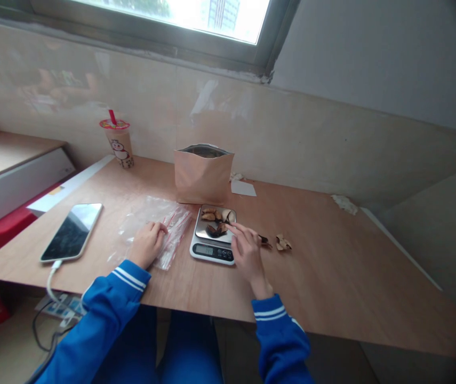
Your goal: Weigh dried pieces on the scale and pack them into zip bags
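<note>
My right hand [248, 252] is over the right side of a small kitchen scale [213, 253], its fingers stretched out and slightly apart. The fingertips are at the edge of the brown dried pieces [216, 229], which look like curled husks or pods, on the steel pan. A pale piece [228, 215] lies behind them. I see nothing held between these fingers. Loosely curled, my left hand [148, 244] rests on clear zip bags [174, 229] with red seal lines, left of the scale. Whether it grips any plastic is hidden. Digits on the scale's display are too small to read.
Behind the scale stands an open kraft pouch [204, 178]. More dried pieces [282, 243] lie right of my right hand. A drink cup [119, 144] with a red straw is at the back left. On the left lies a phone [72, 232], its white cable [52, 282] hanging off the front edge.
</note>
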Motion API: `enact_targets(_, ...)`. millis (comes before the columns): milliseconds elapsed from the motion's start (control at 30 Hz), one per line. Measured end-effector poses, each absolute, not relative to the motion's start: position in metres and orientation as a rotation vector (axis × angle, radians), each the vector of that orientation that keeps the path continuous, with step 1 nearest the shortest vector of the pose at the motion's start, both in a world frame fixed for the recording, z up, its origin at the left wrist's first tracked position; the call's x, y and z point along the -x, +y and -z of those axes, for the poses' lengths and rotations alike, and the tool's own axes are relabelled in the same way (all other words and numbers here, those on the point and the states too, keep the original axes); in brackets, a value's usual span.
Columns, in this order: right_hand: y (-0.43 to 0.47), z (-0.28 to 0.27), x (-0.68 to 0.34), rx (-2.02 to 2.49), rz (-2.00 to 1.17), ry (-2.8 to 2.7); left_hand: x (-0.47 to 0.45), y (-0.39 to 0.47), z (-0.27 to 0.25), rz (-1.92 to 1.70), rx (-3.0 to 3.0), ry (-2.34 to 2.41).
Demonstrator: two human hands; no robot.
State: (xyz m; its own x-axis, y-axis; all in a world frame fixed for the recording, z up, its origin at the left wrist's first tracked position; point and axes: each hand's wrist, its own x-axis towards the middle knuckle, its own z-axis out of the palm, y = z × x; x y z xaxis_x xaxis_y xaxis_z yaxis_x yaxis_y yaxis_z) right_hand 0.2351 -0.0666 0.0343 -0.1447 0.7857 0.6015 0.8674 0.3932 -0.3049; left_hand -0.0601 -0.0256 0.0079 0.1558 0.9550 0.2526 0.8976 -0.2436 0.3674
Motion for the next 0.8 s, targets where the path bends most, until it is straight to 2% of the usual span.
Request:
enact_targets(200,-0.054,-0.034,-0.210,1.397,0.046,-2.111,0.061,-0.026,-0.009,-0.685,-2.297,1.822)
enact_targets(400,-0.108,0.008,-0.308,1.696,0.243,-1.865,0.058,-0.029,-0.010,-0.619,-2.310,1.854)
enact_targets(533,-0.135,0.022,-0.353,1.777,0.253,-1.803,0.043,-0.037,-0.038,-0.515,-2.286,1.969)
enact_targets(667,-0.135,0.026,-0.355,1.784,0.250,-1.765,0.012,-0.028,-0.110,-1.030,-2.322,1.909)
enact_targets(800,-0.129,0.028,-0.352,1.817,0.289,-1.713,-0.020,0.020,-0.175,-1.479,-2.367,1.829)
